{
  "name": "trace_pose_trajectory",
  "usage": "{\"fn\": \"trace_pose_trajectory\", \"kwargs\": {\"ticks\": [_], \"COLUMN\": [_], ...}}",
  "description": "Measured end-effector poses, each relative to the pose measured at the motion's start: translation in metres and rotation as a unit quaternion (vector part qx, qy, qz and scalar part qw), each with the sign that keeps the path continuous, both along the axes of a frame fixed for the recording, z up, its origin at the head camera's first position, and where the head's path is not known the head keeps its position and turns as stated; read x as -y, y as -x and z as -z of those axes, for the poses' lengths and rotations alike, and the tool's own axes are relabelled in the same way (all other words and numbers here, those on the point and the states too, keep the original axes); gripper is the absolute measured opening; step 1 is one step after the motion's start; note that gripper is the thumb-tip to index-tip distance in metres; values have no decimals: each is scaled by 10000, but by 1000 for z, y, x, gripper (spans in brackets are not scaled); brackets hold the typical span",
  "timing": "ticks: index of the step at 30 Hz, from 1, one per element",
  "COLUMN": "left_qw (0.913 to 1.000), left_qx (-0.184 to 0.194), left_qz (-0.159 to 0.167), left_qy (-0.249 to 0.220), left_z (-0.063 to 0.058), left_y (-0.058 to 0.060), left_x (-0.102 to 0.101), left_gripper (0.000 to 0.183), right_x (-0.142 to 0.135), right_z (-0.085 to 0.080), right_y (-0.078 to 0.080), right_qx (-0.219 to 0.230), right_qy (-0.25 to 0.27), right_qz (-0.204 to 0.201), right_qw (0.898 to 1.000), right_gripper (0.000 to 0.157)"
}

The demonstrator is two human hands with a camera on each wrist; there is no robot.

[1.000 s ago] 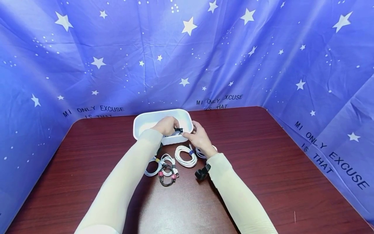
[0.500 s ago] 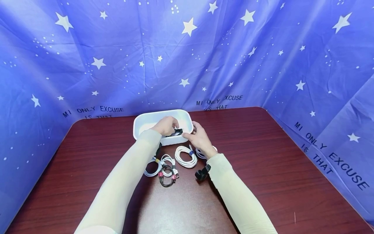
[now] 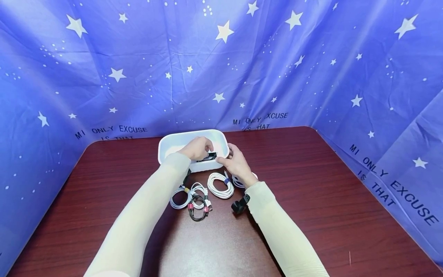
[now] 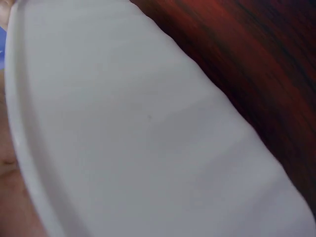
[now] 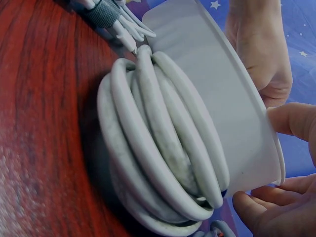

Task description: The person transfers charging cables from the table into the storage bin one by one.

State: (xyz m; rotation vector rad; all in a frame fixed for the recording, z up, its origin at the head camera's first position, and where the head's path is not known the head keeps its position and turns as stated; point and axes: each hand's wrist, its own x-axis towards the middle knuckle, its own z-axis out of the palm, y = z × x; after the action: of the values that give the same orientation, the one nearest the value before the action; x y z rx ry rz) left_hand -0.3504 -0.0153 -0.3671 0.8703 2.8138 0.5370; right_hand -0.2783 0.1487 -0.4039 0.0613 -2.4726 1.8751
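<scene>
A white plastic box stands towards the back of the table. Reaching into it from the left, my left hand has its fingers bent down at a coiled black cable near the front wall; the fingertips are hidden. At the box's right front corner, my right hand grips the wall, thumb on the rim and fingers lower down. The left wrist view is filled by the box's outer wall. Close below the right hand lies a thick white coiled cable with a blue tie.
In front of the box lie a white coil with a yellow tie, a white USB cable and a small black cable with pink ties. Another white coil is partly hidden under the right wrist. A starry blue curtain hangs behind.
Inside the box, the black cable has settled lower, its loop showing longer along the front wall. My left hand has shifted only slightly; the right hand has stayed at the corner.
</scene>
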Motion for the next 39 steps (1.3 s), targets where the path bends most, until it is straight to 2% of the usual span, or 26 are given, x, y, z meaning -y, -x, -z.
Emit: {"fn": "trace_pose_trajectory", "kwargs": {"ticks": [14, 21, 28, 39], "left_qw": [9992, 9985, 9964, 9937], "left_qx": [-168, -317, -575, -727], "left_qz": [346, 438, 535, 609], "left_qy": [-106, -44, -305, -590], "left_z": [-19, -21, -23, -25], "left_y": [-17, -25, -34, -46], "left_x": [11, 15, 18, 24], "left_gripper": [25, 25, 25, 22], "right_x": [3, 3, 4, 3], "right_z": [0, -1, -3, -3], "right_y": [0, -1, -2, -1], "right_qx": [40, 50, 19, 120], "right_qy": [-119, -109, -93, -93], "right_qz": [25, -39, 14, 122], "right_qw": [9999, 9999, 10000, 9998], "right_gripper": [68, 68, 69, 75]}}
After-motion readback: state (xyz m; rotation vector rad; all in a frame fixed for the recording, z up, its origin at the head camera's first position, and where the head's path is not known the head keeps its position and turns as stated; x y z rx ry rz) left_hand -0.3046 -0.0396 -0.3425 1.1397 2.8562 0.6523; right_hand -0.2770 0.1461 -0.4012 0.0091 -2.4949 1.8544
